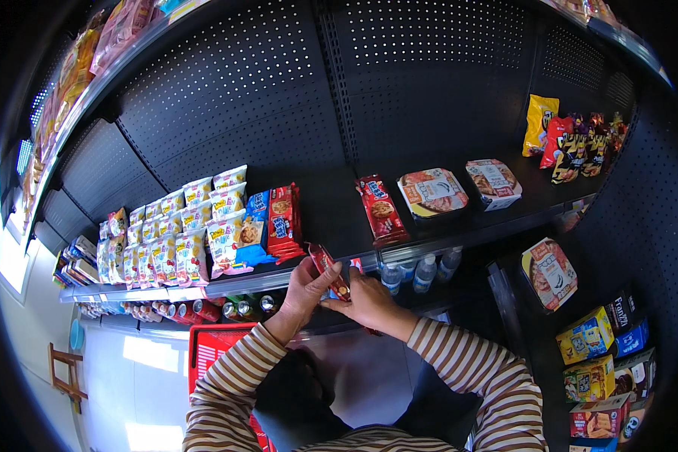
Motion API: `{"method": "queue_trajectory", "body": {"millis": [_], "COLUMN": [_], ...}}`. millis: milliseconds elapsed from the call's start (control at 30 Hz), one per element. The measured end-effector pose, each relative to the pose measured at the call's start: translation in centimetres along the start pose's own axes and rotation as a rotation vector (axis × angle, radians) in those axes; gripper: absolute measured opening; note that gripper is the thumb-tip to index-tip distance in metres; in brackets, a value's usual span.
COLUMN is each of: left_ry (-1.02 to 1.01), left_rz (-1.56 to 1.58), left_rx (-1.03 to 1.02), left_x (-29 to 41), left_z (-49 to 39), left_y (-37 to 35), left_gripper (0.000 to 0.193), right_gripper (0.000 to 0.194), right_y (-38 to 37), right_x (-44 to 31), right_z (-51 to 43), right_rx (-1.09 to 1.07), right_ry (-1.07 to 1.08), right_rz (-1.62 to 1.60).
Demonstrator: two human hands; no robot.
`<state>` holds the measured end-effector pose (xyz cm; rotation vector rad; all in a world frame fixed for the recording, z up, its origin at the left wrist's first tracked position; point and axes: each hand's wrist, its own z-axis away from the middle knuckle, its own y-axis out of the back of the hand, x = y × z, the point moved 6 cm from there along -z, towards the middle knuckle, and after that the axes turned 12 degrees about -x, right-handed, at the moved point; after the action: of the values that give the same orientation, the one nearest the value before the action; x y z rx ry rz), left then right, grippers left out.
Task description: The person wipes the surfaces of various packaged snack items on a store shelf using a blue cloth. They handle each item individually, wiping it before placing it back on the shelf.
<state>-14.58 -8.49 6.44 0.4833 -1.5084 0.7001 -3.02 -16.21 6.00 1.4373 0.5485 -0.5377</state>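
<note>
In front of the shelf edge, my left hand (307, 285) grips a red cookie packet (323, 264) that is tilted on its side. My right hand (373, 299) closes around the lower end of the held packets, its thumb reaching toward my left hand. Bits of blue and red wrapper show between and below the hands, so more than one packet seems held; the exact number is hidden. Beyond the hands, upright red cookie packets (282, 223) stand beside a blue cookie packet (254, 229). A single red cookie packet (381, 209) leans farther right on the shelf.
White snack bags (192, 214) fill the shelf's left part. Two sealed food tubs (434, 192) sit right of the lone packet. Water bottles (425, 274) and drink cans (206, 311) line the shelf below. A red shopping basket (203, 339) is at my left; boxed goods (590, 378) stand right.
</note>
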Motion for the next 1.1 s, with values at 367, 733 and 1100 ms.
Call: {"method": "queue_trajectory", "body": {"millis": [367, 733, 1100], "left_ry": [-0.020, 0.069, 0.020], "left_rz": [0.059, 0.473, 0.480], "left_rx": [0.257, -0.056, 0.204], "left_x": [2.0, 2.0, -0.3], "left_z": [-1.9, -7.9, -19.6], "left_y": [3.8, 0.2, 2.9], "left_gripper": [0.033, 0.051, 0.031], "right_gripper": [0.090, 0.042, 0.042], "right_y": [-0.9, 1.8, -1.4], "right_x": [1.1, 3.0, -0.3], "right_z": [0.1, -0.4, 2.0], "right_rx": [-0.089, 0.107, -0.283], "right_ry": [0.152, 0.215, 0.146], "right_rz": [-0.156, -0.751, -0.551]}}
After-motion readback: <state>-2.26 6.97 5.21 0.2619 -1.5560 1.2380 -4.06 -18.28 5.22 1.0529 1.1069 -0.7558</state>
